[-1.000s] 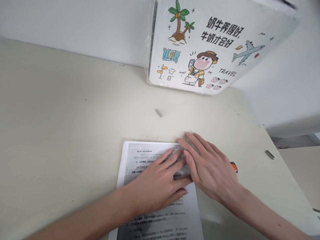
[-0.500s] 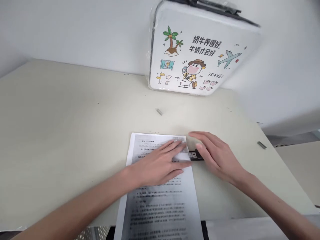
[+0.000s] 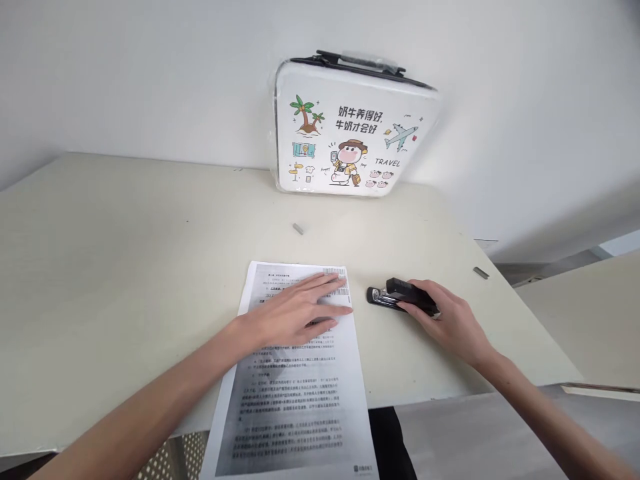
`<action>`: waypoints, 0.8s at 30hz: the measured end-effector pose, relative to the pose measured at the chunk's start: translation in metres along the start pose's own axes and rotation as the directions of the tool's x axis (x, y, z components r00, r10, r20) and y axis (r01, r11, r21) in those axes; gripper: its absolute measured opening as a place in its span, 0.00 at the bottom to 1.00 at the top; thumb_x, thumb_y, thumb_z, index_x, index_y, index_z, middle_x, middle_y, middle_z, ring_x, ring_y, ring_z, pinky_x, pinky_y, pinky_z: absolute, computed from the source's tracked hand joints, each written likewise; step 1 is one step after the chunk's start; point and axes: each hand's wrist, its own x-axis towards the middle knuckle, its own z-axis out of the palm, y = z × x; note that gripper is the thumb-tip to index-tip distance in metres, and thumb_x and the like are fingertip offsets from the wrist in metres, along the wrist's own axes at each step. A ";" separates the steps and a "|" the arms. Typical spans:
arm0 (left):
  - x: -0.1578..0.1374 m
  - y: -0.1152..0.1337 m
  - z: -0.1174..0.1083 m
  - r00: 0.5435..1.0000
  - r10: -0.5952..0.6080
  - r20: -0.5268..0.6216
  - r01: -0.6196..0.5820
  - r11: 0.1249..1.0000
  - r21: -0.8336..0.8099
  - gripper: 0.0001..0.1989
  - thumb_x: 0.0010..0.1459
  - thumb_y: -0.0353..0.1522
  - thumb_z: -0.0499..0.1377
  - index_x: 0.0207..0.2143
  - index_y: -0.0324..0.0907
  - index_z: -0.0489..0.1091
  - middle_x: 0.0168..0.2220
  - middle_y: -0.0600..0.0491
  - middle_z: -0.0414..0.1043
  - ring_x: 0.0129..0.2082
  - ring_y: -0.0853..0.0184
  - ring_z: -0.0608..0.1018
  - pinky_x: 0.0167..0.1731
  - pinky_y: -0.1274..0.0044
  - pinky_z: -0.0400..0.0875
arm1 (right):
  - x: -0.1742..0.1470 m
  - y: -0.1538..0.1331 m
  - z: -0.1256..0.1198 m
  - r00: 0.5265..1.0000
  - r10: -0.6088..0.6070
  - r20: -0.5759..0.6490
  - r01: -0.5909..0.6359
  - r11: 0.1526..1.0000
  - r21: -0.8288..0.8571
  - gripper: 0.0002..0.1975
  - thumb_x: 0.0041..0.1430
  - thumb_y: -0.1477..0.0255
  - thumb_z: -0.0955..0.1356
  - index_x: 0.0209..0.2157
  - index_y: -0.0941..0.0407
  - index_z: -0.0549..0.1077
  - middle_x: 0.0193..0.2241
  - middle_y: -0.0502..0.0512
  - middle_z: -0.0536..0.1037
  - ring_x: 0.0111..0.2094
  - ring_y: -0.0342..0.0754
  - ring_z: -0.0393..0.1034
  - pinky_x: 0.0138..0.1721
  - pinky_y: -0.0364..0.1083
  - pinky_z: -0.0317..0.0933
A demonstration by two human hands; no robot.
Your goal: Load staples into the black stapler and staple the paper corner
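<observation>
A printed sheet of paper (image 3: 295, 400), possibly one of a stack, lies on the table with its lower end past the front edge. My left hand (image 3: 297, 311) rests flat on its upper part, fingers stretched toward the right margin. To the right of the paper, apart from it, is a black stapler (image 3: 405, 293). My right hand (image 3: 447, 317) grips the stapler's rear end, thumb on the near side and fingers over the far side. The stapler's jaw faces the paper and its top arm is raised from the base.
A white carry case (image 3: 350, 133) with cartoon prints stands at the back against the wall. One strip of staples (image 3: 298, 229) lies beyond the paper, and another grey strip (image 3: 481, 273) lies near the right edge of the pale table (image 3: 125, 280).
The stapler has come away from the paper's right edge, and my right hand now holds its rear end. My left hand stays on the paper. The camera view has shifted.
</observation>
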 end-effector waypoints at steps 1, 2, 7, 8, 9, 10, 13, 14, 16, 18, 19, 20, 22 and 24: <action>0.001 0.000 0.000 1.000 -0.008 0.001 0.008 1.000 0.000 0.20 0.75 0.37 0.53 0.65 0.52 0.70 0.75 0.52 0.52 0.75 0.57 0.56 0.72 0.61 0.55 | -0.003 0.002 0.000 0.999 0.040 -0.007 -0.039 0.999 0.035 0.16 0.70 0.55 0.66 0.50 0.51 0.72 0.45 0.58 0.82 0.39 0.53 0.78 0.31 0.48 0.71; 0.001 0.001 -0.001 1.000 -0.018 0.000 0.018 1.000 0.001 0.21 0.75 0.37 0.53 0.67 0.52 0.67 0.75 0.52 0.53 0.75 0.58 0.56 0.72 0.61 0.55 | -0.006 0.004 0.001 0.997 0.070 -0.018 -0.069 0.995 0.070 0.16 0.70 0.55 0.67 0.49 0.52 0.72 0.44 0.58 0.82 0.38 0.52 0.77 0.30 0.47 0.70; 0.006 0.004 -0.004 0.999 -0.038 0.030 0.037 0.999 0.031 0.25 0.75 0.38 0.52 0.71 0.49 0.60 0.74 0.50 0.55 0.75 0.58 0.56 0.72 0.61 0.54 | -0.011 0.008 0.006 0.991 0.117 -0.067 -0.104 0.979 0.177 0.17 0.68 0.55 0.69 0.49 0.53 0.73 0.45 0.58 0.82 0.40 0.53 0.77 0.33 0.47 0.70; 0.008 0.005 -0.006 0.998 -0.034 0.043 0.032 0.999 0.039 0.24 0.75 0.38 0.52 0.71 0.48 0.62 0.74 0.49 0.55 0.74 0.57 0.56 0.72 0.60 0.54 | -0.011 0.008 0.007 0.991 0.115 -0.069 -0.101 0.978 0.185 0.17 0.68 0.55 0.69 0.49 0.53 0.73 0.45 0.58 0.82 0.40 0.53 0.77 0.34 0.48 0.71; 0.009 0.007 -0.007 0.998 -0.031 0.054 0.028 0.998 0.048 0.24 0.75 0.38 0.51 0.70 0.48 0.63 0.74 0.48 0.55 0.74 0.57 0.57 0.72 0.60 0.54 | -0.010 0.008 0.007 0.991 0.114 -0.073 -0.098 0.977 0.192 0.17 0.68 0.55 0.69 0.49 0.53 0.73 0.45 0.58 0.82 0.40 0.53 0.77 0.36 0.49 0.71; 0.010 0.008 -0.008 0.998 -0.028 0.061 0.025 0.998 0.057 0.23 0.75 0.37 0.50 0.69 0.47 0.63 0.74 0.48 0.55 0.74 0.57 0.57 0.72 0.59 0.54 | -0.010 0.008 0.006 0.991 0.112 -0.073 -0.096 0.975 0.198 0.17 0.68 0.55 0.68 0.49 0.53 0.73 0.45 0.58 0.82 0.41 0.53 0.78 0.38 0.49 0.72; 0.013 0.011 -0.010 0.998 -0.023 0.063 0.019 0.997 0.073 0.23 0.76 0.37 0.50 0.69 0.47 0.63 0.74 0.48 0.55 0.74 0.57 0.57 0.72 0.59 0.53 | -0.009 0.008 0.004 0.992 0.109 -0.067 -0.092 0.971 0.219 0.17 0.69 0.55 0.68 0.49 0.53 0.73 0.44 0.58 0.82 0.41 0.53 0.78 0.39 0.50 0.72; 0.012 0.011 -0.010 0.998 -0.026 0.057 0.022 0.997 0.073 0.23 0.76 0.37 0.50 0.70 0.48 0.62 0.74 0.49 0.55 0.74 0.57 0.57 0.72 0.59 0.53 | -0.009 0.007 0.004 0.992 0.109 -0.063 -0.092 0.970 0.225 0.18 0.69 0.55 0.67 0.49 0.53 0.73 0.45 0.58 0.82 0.41 0.53 0.78 0.39 0.50 0.72; 0.008 0.012 -0.012 0.998 -0.051 0.031 0.049 0.996 0.073 0.25 0.76 0.39 0.50 0.72 0.50 0.59 0.75 0.51 0.54 0.74 0.58 0.57 0.72 0.59 0.54 | -0.009 0.007 0.003 0.992 0.111 -0.058 -0.094 0.967 0.238 0.18 0.69 0.54 0.67 0.50 0.53 0.73 0.46 0.59 0.82 0.42 0.54 0.78 0.37 0.50 0.73; -0.001 0.011 -0.015 0.994 -0.108 -0.010 0.108 0.991 0.078 0.27 0.76 0.40 0.51 0.73 0.51 0.55 0.75 0.52 0.53 0.74 0.58 0.57 0.72 0.60 0.56 | -0.010 0.008 0.003 0.992 0.115 -0.056 -0.097 0.963 0.252 0.19 0.69 0.53 0.66 0.51 0.53 0.73 0.46 0.61 0.81 0.43 0.55 0.78 0.37 0.51 0.73; -0.007 0.011 -0.018 0.989 -0.144 -0.028 0.146 0.986 0.084 0.27 0.76 0.41 0.51 0.73 0.51 0.54 0.75 0.52 0.53 0.74 0.58 0.57 0.72 0.61 0.57 | -0.010 0.008 0.003 0.992 0.115 -0.056 -0.097 0.961 0.258 0.19 0.69 0.53 0.66 0.51 0.53 0.73 0.47 0.61 0.81 0.43 0.56 0.78 0.37 0.51 0.73; -0.015 0.010 -0.021 0.982 -0.182 -0.044 0.185 0.978 0.093 0.27 0.76 0.42 0.51 0.73 0.52 0.55 0.75 0.52 0.54 0.74 0.58 0.57 0.71 0.60 0.58 | -0.010 0.009 0.003 0.992 0.113 -0.055 -0.095 0.960 0.264 0.19 0.69 0.54 0.66 0.51 0.53 0.73 0.46 0.61 0.81 0.43 0.56 0.78 0.37 0.52 0.74; -0.033 0.009 -0.027 0.968 -0.246 -0.058 0.251 0.961 0.115 0.26 0.75 0.42 0.52 0.73 0.54 0.57 0.74 0.54 0.55 0.74 0.57 0.57 0.71 0.59 0.58 | -0.010 0.009 0.003 0.993 0.110 -0.052 -0.092 0.959 0.269 0.19 0.69 0.54 0.66 0.51 0.52 0.73 0.46 0.60 0.81 0.43 0.55 0.77 0.39 0.52 0.74; -0.052 0.009 -0.032 0.955 -0.294 -0.045 0.297 0.944 0.143 0.28 0.74 0.43 0.53 0.73 0.56 0.55 0.74 0.55 0.54 0.74 0.55 0.57 0.71 0.57 0.58 | -0.010 0.009 0.002 0.993 0.106 -0.048 -0.090 0.958 0.271 0.17 0.70 0.55 0.66 0.51 0.52 0.72 0.46 0.59 0.81 0.42 0.54 0.77 0.40 0.52 0.74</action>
